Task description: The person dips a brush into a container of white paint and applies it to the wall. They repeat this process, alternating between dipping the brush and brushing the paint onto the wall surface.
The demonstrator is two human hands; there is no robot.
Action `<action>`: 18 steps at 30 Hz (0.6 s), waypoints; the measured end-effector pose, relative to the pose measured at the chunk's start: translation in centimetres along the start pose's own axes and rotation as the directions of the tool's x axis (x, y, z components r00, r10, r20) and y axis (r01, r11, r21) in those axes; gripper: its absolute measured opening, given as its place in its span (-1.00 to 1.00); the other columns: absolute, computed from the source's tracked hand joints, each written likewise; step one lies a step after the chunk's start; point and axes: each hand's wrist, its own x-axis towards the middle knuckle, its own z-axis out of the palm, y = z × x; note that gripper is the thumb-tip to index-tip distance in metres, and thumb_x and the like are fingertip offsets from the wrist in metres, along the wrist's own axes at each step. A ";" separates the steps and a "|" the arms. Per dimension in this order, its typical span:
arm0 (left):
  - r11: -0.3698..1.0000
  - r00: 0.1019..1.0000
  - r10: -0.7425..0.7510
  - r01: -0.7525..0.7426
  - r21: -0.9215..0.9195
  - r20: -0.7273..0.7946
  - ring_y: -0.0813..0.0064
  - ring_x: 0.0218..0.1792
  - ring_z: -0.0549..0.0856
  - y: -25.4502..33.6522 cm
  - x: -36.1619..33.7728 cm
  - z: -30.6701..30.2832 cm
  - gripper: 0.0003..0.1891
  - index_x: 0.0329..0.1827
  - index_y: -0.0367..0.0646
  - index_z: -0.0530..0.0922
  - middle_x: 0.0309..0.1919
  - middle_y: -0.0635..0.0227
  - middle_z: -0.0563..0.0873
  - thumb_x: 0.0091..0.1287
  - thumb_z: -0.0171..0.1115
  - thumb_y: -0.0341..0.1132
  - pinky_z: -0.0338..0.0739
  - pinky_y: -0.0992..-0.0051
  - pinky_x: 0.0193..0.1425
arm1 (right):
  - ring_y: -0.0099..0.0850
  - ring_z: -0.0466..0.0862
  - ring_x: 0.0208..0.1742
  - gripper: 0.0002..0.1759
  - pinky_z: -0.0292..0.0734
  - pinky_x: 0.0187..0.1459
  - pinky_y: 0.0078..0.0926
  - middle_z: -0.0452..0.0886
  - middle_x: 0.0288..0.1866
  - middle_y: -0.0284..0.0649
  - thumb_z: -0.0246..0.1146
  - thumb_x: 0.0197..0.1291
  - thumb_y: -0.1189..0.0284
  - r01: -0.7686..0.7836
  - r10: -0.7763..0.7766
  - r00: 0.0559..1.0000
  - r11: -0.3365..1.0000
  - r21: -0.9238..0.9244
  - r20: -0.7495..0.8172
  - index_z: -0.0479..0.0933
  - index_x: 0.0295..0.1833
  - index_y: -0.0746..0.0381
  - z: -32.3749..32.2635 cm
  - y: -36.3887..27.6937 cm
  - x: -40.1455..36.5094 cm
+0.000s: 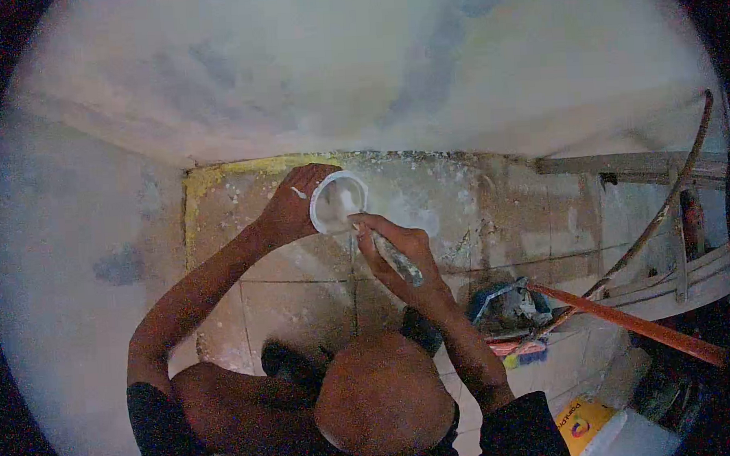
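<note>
My left hand [295,207] is raised and grips a small white cup [339,200] by its side, its mouth tilted toward me and white paste inside. My right hand [394,243] is closed around a paste-smeared tool handle [401,263]. The tool's tip reaches the lower rim of the cup; the tip itself is too small to make out. Both hands meet above a tiled floor [303,304] splashed with white. A head and bare shoulders fill the bottom centre of the view.
White plastered walls [374,73] rise behind and to the left. An orange pipe [630,322], a bent rod [658,215], wooden planks [677,279] and a blue-grey bag [507,307] lie at the right. A yellow-labelled sack [581,422] sits at lower right.
</note>
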 end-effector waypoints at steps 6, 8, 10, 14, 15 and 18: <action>1.000 1.000 0.020 -0.020 -0.004 0.012 0.12 0.30 0.54 -0.4 0.0 0.6 -0.19 0.31 -0.12 0.47 0.24 0.16 0.58 0.01 0.58 0.05 0.30 0.13 0.47 | -0.39 0.82 -0.19 -0.75 0.71 -0.12 -0.49 0.78 -0.22 -0.15 0.20 0.48 0.39 -0.112 0.110 0.994 0.988 0.107 0.024 0.64 0.11 0.30 -0.5 1.8 -0.4; 1.000 1.000 0.011 -0.011 -0.005 0.014 0.12 0.30 0.54 -0.3 -0.1 0.6 -0.18 0.32 -0.11 0.46 0.25 0.16 0.57 0.02 0.58 0.06 0.30 0.13 0.47 | -0.18 0.80 -0.03 -0.70 0.76 0.01 -0.34 0.74 -0.03 -0.06 0.19 0.49 0.37 -0.042 0.055 0.998 0.956 0.289 -0.037 0.62 0.12 0.36 -0.8 4.0 -0.9; 0.984 0.995 -0.060 0.072 -0.164 0.079 0.11 0.31 0.52 -0.4 0.1 0.4 -0.16 0.33 -0.12 0.46 0.27 0.15 0.56 0.01 0.60 0.06 0.32 0.14 0.47 | -0.09 0.78 0.00 -0.67 0.76 0.04 -0.26 0.70 0.03 -0.03 0.18 0.50 0.34 -0.276 0.300 0.954 0.908 0.315 -0.029 0.59 0.13 0.39 -2.2 4.5 -2.6; 0.876 0.972 -0.177 0.228 -0.426 0.156 0.09 0.31 0.52 -2.1 -0.2 2.2 -0.13 0.33 -0.14 0.45 0.27 0.13 0.56 -0.03 0.63 0.04 0.35 0.14 0.45 | 0.08 0.74 0.06 -0.59 0.76 0.05 -0.12 0.66 0.11 0.04 0.12 0.53 0.24 -0.232 0.410 0.899 0.743 0.628 -0.153 0.50 0.18 0.39 -4.1 2.3 -3.2; 0.922 0.982 -0.151 0.181 -0.342 0.113 0.08 0.30 0.53 -2.3 0.0 2.0 -0.12 0.33 -0.15 0.45 0.26 0.13 0.56 -0.05 0.64 0.03 0.37 0.14 0.44 | 0.08 0.74 0.06 -0.59 0.76 0.05 -0.12 0.66 0.11 0.04 0.12 0.53 0.24 -0.234 0.408 0.900 0.745 0.625 -0.150 0.50 0.18 0.39 -4.4 2.8 -3.5; 0.946 0.988 -0.149 0.155 -0.286 0.042 0.09 0.28 0.56 -1.7 0.2 0.9 -0.11 0.32 -0.16 0.45 0.24 0.12 0.58 -0.05 0.66 0.03 0.40 0.14 0.43 | 0.08 0.74 0.07 -0.55 0.76 0.00 -0.17 0.64 0.12 0.03 0.09 0.53 0.17 -0.177 0.433 0.874 0.706 0.686 -0.219 0.47 0.19 0.36 -5.2 5.5 -5.0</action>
